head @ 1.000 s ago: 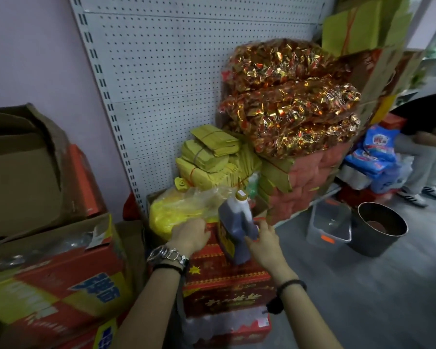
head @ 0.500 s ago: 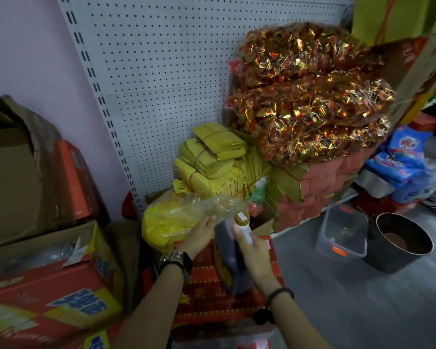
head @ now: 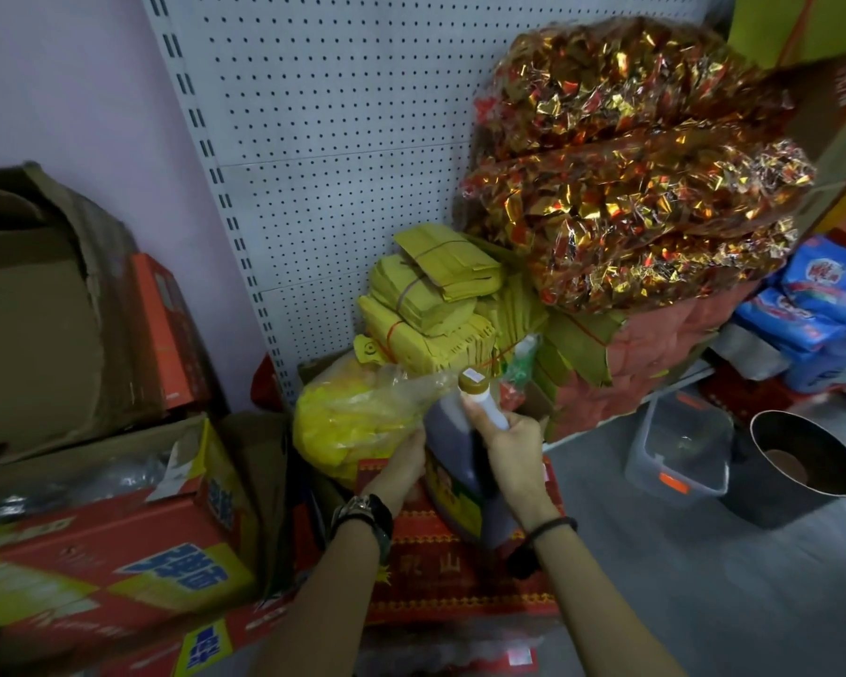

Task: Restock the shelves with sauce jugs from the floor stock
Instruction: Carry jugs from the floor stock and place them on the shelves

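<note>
Right hand (head: 511, 444) grips the sauce jug (head: 453, 434) by the neck; left hand (head: 401, 464), open-fingered, steadies its nine-o'clock side. Tilted and likely heavy, it could slip.

Head view, downward (close over hands)

Take the white pegboard panel (head: 343, 139) as your mark: yellow paper bundles (head: 431, 305) sit at its foot, bags of gold foil (head: 631, 188) pile against its right side, and a clear bag of yellow material (head: 357, 422) lies just before its base. Left of the panel you see a torn cardboard box (head: 45, 310) above a red-and-yellow carton (head: 94, 554). Off to its right stand a clear plastic bin (head: 680, 452) and a dark round bucket (head: 802, 471).
</note>
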`<action>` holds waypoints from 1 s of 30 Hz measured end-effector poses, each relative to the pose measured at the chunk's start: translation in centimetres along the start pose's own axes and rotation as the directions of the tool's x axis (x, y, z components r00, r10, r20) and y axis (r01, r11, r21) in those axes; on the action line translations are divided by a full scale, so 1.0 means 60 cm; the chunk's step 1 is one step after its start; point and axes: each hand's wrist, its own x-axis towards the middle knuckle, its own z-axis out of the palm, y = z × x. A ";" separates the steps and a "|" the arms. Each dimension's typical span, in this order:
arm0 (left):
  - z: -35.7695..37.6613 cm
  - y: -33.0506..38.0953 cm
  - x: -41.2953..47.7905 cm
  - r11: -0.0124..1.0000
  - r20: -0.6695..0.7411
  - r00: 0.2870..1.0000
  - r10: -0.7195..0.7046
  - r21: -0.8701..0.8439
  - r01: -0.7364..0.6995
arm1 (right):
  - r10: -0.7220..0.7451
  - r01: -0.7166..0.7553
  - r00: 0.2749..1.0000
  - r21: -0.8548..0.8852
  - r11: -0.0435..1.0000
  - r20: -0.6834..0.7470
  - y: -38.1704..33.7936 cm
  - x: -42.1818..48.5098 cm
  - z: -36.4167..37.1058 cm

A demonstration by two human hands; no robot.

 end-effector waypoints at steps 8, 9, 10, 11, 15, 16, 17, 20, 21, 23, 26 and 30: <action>-0.064 -0.008 -0.005 0.922 0.019 0.999 -0.034 -0.385 0.039 | -0.283 0.277 0.945 0.060 0.959 0.163 -0.125 -0.022 0.025; -0.070 -0.006 -0.011 0.899 0.009 1.000 -0.030 -0.437 0.031 | -0.304 0.294 0.936 0.082 0.952 0.177 -0.144 -0.028 0.026; -0.075 -0.003 -0.020 0.872 -0.001 1.000 -0.003 -0.489 0.002 | -0.324 0.308 0.927 0.108 0.945 0.190 -0.163 -0.034 0.027; -0.080 0.000 -0.028 0.842 0.000 0.998 0.058 -0.537 -0.049 | -0.339 0.317 0.918 0.134 0.939 0.204 -0.182 -0.040 0.029; -0.104 0.015 -0.061 0.583 -0.047 0.965 0.258 -0.789 -0.195 | -0.389 0.326 0.880 0.248 0.912 0.272 -0.254 -0.082 0.041; -0.110 0.016 -0.069 0.513 -0.047 0.965 0.259 -0.840 -0.179 | -0.394 0.319 0.874 0.277 0.906 0.283 -0.268 -0.093 0.045; -0.116 0.013 -0.076 0.437 -0.053 0.963 0.264 -0.884 -0.168 | -0.395 0.308 0.871 0.303 0.902 0.290 -0.279 -0.103 0.050; -0.133 0.003 -0.107 0.263 -0.136 0.948 0.288 -0.941 -0.215 | -0.402 0.298 0.867 0.340 0.892 0.294 -0.302 -0.130 0.069; -0.138 0.001 -0.122 0.223 -0.166 0.947 0.274 -0.947 -0.230 | -0.409 0.304 0.863 0.340 0.890 0.297 -0.308 -0.139 0.076; -0.151 -0.004 -0.147 0.185 -0.197 0.949 0.247 -0.952 -0.245 | -0.416 0.312 0.852 0.331 0.891 0.317 -0.318 -0.156 0.093; -0.174 -0.013 -0.185 0.173 -0.223 0.954 0.198 -0.951 -0.258 | -0.438 0.335 0.822 0.312 0.889 0.365 -0.330 -0.184 0.116; -0.211 -0.043 -0.239 0.139 -0.286 0.943 0.172 -0.941 -0.310 | -0.449 0.348 0.775 0.293 0.891 0.445 -0.332 -0.231 0.157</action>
